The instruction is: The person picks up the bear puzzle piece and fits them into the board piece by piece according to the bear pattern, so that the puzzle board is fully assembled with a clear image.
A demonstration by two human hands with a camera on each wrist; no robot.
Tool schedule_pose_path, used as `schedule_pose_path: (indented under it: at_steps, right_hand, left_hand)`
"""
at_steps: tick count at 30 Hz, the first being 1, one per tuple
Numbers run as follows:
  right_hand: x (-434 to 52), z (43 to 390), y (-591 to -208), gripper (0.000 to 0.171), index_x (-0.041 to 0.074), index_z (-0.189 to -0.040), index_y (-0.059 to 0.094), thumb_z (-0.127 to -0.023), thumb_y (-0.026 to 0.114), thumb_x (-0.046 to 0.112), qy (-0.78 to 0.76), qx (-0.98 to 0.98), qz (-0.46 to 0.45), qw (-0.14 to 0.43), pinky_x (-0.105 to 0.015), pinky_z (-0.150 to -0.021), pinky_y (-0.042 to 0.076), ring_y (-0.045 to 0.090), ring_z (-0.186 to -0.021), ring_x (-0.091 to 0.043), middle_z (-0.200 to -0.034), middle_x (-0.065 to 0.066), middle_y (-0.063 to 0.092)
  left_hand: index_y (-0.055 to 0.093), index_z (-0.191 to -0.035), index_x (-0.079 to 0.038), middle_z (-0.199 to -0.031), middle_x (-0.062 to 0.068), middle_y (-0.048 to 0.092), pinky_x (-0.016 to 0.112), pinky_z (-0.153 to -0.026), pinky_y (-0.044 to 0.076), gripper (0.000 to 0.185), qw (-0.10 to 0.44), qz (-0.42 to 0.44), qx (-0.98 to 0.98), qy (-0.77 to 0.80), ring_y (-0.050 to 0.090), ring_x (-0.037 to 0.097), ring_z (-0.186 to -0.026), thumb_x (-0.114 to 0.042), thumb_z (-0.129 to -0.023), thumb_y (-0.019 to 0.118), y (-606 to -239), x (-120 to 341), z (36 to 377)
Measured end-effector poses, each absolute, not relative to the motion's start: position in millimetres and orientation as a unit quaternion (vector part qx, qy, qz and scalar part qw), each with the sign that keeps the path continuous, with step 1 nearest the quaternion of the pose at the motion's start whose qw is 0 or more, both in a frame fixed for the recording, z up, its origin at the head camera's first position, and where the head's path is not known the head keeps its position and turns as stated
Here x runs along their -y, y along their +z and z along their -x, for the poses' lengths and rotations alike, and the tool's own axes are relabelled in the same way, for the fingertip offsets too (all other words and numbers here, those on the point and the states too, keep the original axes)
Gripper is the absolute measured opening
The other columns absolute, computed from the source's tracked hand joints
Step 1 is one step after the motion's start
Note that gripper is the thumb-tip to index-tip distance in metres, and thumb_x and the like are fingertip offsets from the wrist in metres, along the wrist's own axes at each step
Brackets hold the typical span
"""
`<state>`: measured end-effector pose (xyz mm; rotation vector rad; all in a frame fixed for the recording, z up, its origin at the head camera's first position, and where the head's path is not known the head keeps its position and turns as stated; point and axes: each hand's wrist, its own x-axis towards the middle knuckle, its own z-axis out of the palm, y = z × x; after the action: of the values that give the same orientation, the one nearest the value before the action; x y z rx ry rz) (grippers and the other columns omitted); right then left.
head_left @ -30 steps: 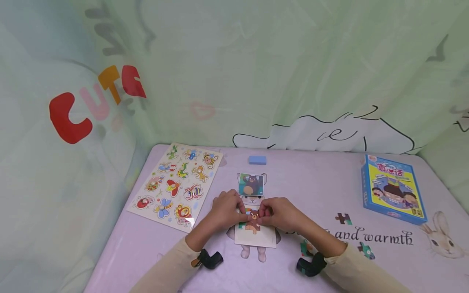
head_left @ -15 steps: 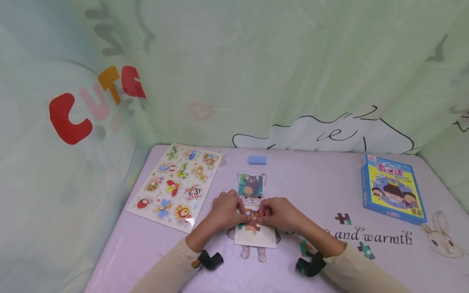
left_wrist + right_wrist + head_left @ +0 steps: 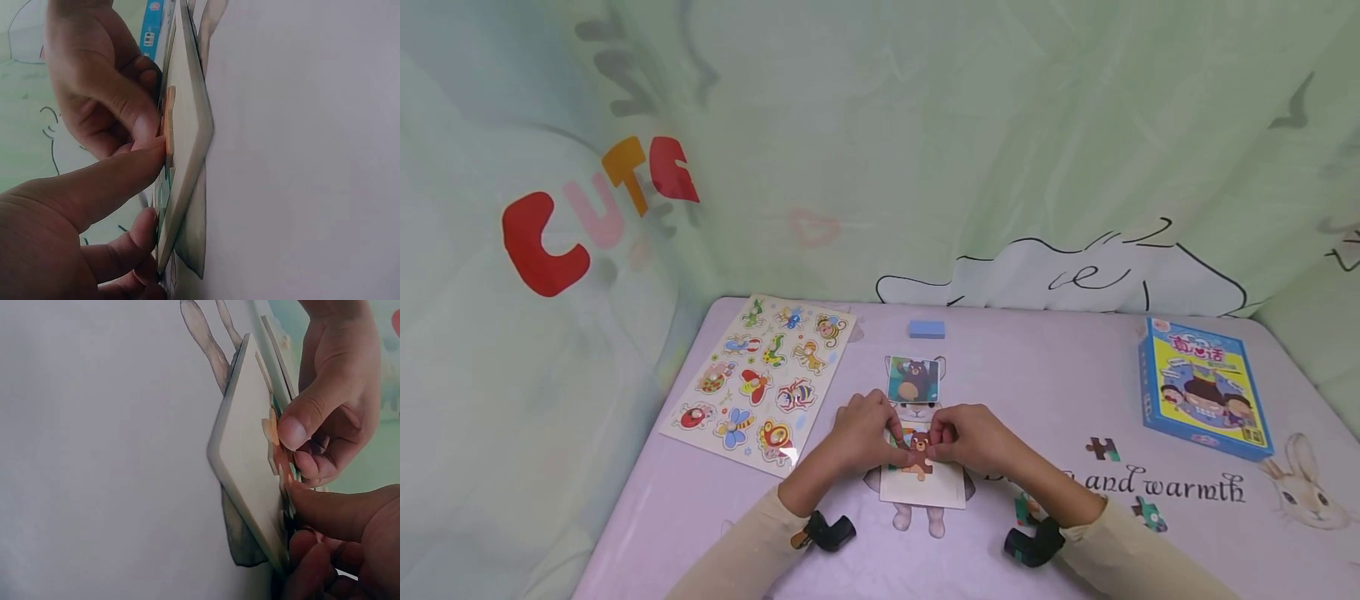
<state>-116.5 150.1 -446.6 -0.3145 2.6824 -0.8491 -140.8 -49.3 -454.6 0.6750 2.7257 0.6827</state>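
The bear puzzle (image 3: 918, 469), partly assembled, lies on a pale board (image 3: 932, 494) between the two hands, well in from the left edge of the desk (image 3: 1037, 358). The left hand (image 3: 865, 429) grasps the puzzle's left side, thumb on the pieces and fingers bent. The right hand (image 3: 972, 435), likewise bent, grasps its right side, the thumb tips near each other. A bear card (image 3: 913, 381) lies just beyond the board. Loose pieces (image 3: 1102, 448) lie to the right; a blue block (image 3: 927, 329) lies near the far edge.
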Motion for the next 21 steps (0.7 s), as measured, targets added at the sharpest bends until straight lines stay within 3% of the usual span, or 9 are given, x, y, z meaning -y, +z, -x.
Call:
schedule_pose_path:
  at_steps: [21]
  right_hand:
    - [-143.6, 120.3, -443.9, 0.023, 0.020, -0.068, 0.058, -0.078, 0.075, 0.030, -0.269, -0.949, 0.097, 0.134, -0.023, -0.047, 0.033, 0.046, -0.055, -0.011, -0.056, 0.004, 0.049]
  left_hand:
    - [0.057, -0.066, -0.028, -0.091, -0.007, 0.045, 0.034, -0.072, 0.032, 0.034, 0.127, -0.228, -0.940, 0.218, 0.040, 0.016, -0.087, -0.052, -0.061, 0.080, -453.4, 47.6, 138.5]
